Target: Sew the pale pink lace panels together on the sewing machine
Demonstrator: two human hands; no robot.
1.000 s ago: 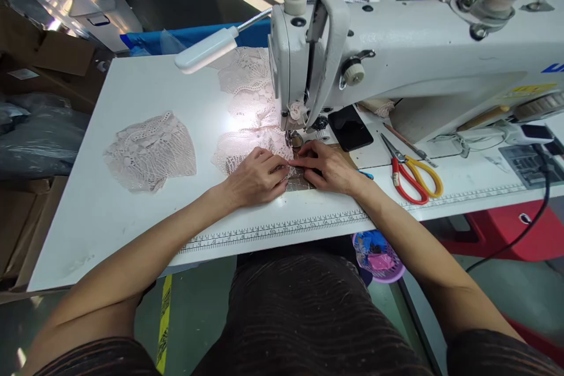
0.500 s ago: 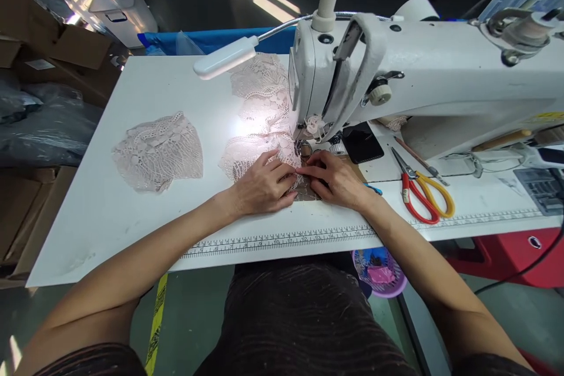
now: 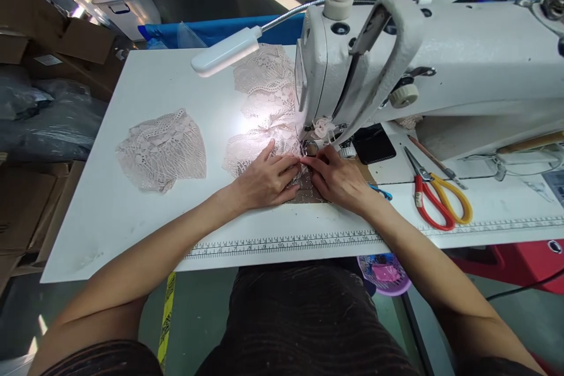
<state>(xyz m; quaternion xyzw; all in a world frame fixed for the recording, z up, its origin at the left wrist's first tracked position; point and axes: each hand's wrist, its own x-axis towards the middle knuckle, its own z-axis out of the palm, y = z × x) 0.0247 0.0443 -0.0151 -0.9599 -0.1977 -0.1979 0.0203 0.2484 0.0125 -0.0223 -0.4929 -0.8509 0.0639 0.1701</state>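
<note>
My left hand lies on a pale pink lace piece just in front of the presser foot of a white sewing machine. Its fingers press together on the lace edge. My right hand meets it from the right, fingertips pinching the same lace at the needle. A strip of lace trails away behind the machine head under the lamp's light.
A second lace piece lies to the left on the white table. Red and yellow scissors and a black phone sit to the right. A gooseneck lamp hangs over the table. Cardboard boxes stand at left.
Both hands have edged forward with the lace toward the presser foot. The view has moved closer and slightly to the left.
</note>
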